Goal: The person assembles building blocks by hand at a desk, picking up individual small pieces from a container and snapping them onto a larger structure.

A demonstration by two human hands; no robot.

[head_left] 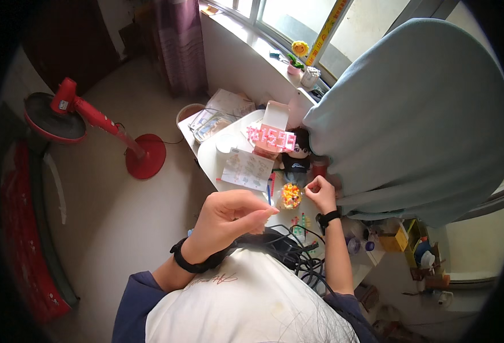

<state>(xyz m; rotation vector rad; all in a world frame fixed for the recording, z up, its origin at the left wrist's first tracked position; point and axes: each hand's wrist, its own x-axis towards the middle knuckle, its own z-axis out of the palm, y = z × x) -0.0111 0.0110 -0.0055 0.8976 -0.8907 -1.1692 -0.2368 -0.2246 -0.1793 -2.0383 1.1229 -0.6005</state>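
Head: white desk (209,154) w/ papers, by window (280,17)

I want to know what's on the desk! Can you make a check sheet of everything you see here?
Surface: white table, crowded in the middle.
Job's things: small clear cup of colourful beads beside the right hand; too small to tell what the fingers pinch.
Clutter: printed paper sheet, pink block model, dark-haired doll, white open box, coloured pens.
Grippers: left hand raised, fingers pinched together; right hand curled shut near the cup.
Cables: black cables bundled at the person's chest.
Surroundings: red standing fan, big light-blue cloth, window sill with a small flower toy.
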